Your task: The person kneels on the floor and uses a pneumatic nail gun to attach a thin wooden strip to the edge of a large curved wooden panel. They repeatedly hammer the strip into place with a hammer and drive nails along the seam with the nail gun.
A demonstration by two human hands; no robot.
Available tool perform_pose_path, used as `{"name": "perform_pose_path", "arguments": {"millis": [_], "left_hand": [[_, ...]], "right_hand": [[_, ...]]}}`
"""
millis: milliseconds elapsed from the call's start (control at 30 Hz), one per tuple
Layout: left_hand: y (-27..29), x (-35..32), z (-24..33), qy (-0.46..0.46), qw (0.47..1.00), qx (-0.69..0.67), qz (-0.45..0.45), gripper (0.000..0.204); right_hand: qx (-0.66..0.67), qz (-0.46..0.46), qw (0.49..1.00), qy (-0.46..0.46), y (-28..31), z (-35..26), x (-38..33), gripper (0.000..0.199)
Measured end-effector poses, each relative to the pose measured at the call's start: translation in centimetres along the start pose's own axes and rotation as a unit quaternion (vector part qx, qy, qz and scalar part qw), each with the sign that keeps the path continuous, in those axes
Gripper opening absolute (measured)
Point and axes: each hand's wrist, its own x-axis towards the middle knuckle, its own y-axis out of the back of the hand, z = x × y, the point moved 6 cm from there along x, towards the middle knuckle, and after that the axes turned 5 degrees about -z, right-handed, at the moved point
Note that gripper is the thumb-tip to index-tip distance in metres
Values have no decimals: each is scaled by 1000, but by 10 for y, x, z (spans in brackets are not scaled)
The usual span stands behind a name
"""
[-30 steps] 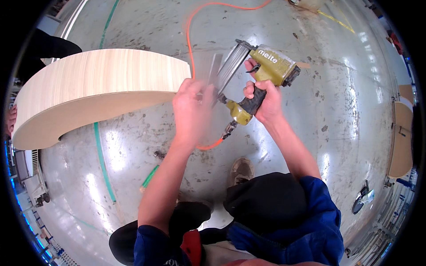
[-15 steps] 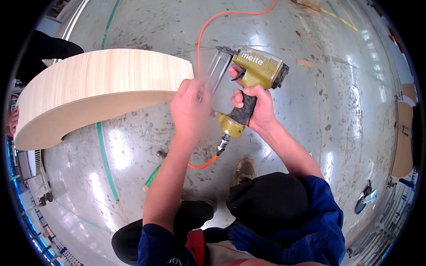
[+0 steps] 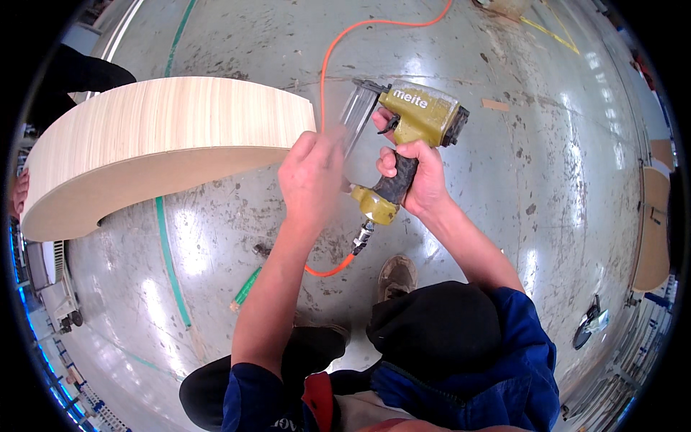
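A yellow-green pneumatic nail gun (image 3: 425, 115) is held up in front of me, its nose to the upper left. My right hand (image 3: 427, 178) is wrapped round its black grip, with one finger up near the trigger. My left hand (image 3: 309, 176) is closed at the lower part of the gun's long clear magazine (image 3: 358, 111), back of the hand showing. Motion blurs its fingers, and whether they also pinch something small is hidden. From the gun's base, a metal coupling (image 3: 363, 234) leads into an orange air hose (image 3: 332, 271).
A curved wood-veneer panel piece (image 3: 173, 119) stands at left; another person's hand (image 3: 21, 191) touches its far-left end. The orange hose loops across the grey floor (image 3: 489, 237). A green tube-like object (image 3: 247, 286) lies by my left forearm. A dark tool (image 3: 589, 322) lies at right.
My left hand shows motion blur at the magazine in both frames, with its position shifted only slightly. The nail gun and right hand stay nearly in place.
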Motion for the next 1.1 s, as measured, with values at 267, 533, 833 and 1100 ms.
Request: {"name": "perform_pose_path", "arguments": {"millis": [267,533,833,1100], "left_hand": [[2,-1,-1,-10,999,35,6,26],[-1,1,0,8,996,11,-84,28],[-7,7,-20,-9,985,-15,-169,36],[-3,-1,-60,188,908,-231,-293,60]], "right_hand": [[-1,-2,1000,-5,0,3,0,58],[-5,1,1000,-17,1,5,1,59],[11,-25,998,-64,11,12,3,59],[76,-10,992,-98,25,20,6,59]]}}
